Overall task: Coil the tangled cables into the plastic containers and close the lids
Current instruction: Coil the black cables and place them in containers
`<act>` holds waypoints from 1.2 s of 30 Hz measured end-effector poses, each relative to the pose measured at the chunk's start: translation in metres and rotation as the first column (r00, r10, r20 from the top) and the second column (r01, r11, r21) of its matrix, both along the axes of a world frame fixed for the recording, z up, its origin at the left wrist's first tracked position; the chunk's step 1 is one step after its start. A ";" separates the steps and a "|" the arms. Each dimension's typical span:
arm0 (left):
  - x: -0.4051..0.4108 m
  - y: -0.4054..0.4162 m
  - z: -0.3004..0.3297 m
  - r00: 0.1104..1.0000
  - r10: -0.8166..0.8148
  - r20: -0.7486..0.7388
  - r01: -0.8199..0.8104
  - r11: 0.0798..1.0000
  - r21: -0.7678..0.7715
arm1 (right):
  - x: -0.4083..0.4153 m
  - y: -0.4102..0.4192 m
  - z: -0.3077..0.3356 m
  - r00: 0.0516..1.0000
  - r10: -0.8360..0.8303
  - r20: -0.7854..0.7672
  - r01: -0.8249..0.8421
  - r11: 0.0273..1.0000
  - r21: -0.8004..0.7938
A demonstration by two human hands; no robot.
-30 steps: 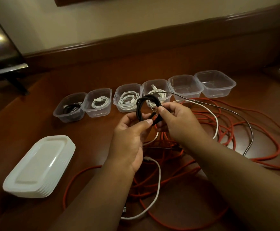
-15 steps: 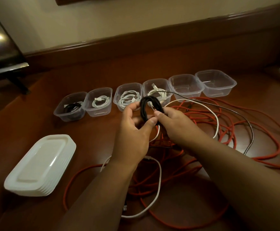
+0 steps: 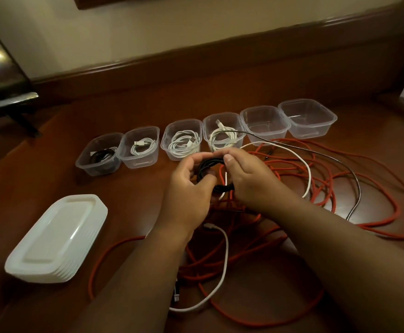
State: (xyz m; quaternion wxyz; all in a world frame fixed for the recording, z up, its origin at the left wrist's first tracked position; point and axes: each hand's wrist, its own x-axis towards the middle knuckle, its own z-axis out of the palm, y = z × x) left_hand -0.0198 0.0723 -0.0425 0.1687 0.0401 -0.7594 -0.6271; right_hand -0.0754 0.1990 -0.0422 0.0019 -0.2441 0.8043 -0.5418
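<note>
Squarely between both hands (image 3: pixel 220 186), gripped by each: black cable coil (image 3: pixel 209 170).

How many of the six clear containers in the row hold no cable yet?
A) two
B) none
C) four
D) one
A: only the two rightmost containers are bare inside; the other four each hold a coiled cable.

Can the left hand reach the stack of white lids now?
Probably not at once: the left hand is holding the black cable coil. The way to the lid stack looks free.
</note>
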 end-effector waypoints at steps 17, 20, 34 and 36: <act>0.012 -0.009 0.020 0.998 0.052 -0.039 -0.052 0.999 -0.005 | 0.018 -0.003 0.027 0.970 -0.014 0.243 0.059 0.982 -0.178; 0.016 -0.025 0.033 0.996 0.082 -0.044 -0.091 0.955 -0.284 | 0.023 -0.010 0.045 0.991 -0.002 0.132 0.003 1.000 -0.005; 0.022 -0.039 0.054 0.986 0.017 0.166 0.029 0.961 -0.274 | 0.027 -0.007 0.063 0.994 0.103 0.022 -0.105 0.952 0.289; 0.014 -0.042 0.049 0.981 0.067 0.183 -0.023 0.973 -0.230 | 0.022 -0.005 0.057 0.997 0.080 0.021 -0.082 0.949 0.304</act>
